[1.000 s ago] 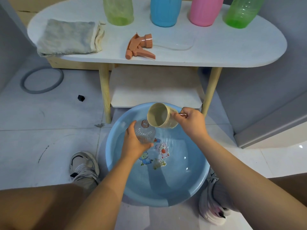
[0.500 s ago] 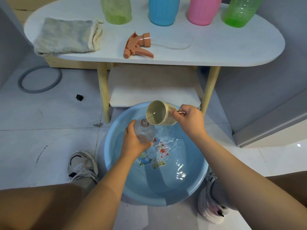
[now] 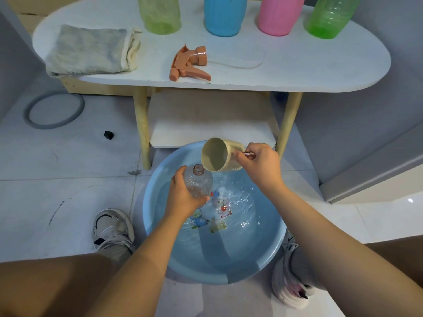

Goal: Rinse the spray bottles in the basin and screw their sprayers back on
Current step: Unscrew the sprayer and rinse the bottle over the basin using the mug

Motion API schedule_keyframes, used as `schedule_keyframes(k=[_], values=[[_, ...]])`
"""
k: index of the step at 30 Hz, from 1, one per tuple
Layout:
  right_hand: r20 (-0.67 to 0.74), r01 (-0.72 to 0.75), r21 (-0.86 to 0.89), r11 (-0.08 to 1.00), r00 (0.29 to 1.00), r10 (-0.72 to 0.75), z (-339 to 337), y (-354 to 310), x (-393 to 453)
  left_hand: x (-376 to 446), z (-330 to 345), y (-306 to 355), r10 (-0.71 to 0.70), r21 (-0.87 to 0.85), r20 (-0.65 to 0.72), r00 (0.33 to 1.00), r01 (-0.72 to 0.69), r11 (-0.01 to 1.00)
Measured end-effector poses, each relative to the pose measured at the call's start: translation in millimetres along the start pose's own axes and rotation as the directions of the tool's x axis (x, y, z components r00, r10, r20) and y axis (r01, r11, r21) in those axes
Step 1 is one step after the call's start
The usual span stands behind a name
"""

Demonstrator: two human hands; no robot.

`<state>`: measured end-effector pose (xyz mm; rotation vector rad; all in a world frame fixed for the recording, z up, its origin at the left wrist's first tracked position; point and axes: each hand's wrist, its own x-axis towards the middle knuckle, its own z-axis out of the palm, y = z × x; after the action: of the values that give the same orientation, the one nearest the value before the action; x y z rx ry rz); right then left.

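Over the blue basin (image 3: 160, 243), the left hand (image 3: 183, 197) grips a clear bottle (image 3: 198, 183) — the right hand (image 3: 258, 163) holds a tilted beige cup (image 3: 219, 155) by its handle, rim just beside the bottle's open neck.

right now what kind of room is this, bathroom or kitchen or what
Probably a home bathroom or wash area, though no tap or drain shows. The floor is pale tile, a blue basin of water sits on it, and a low white table holds plastic bottles and a folded cloth.
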<state>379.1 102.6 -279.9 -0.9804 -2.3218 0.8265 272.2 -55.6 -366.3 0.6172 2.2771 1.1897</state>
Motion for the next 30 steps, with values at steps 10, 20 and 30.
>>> schedule_keyframes(k=[10,20,30], values=[[-0.015,0.067,-0.042,0.997,0.998,-0.068,-0.1,-1.6,1.1,1.7,1.1,0.4,0.000,0.006,-0.011,1.000,0.000,1.000],[-0.028,0.110,-0.063,0.992,0.993,-0.112,2.5,-0.8,1.4,1.2,1.2,-0.8,0.017,-0.002,-0.006,1.000,-0.017,1.000],[-0.048,0.182,-0.068,0.981,0.982,-0.185,5.9,-0.2,2.1,0.6,1.3,-0.3,0.028,0.015,-0.002,1.000,-0.028,0.999]])
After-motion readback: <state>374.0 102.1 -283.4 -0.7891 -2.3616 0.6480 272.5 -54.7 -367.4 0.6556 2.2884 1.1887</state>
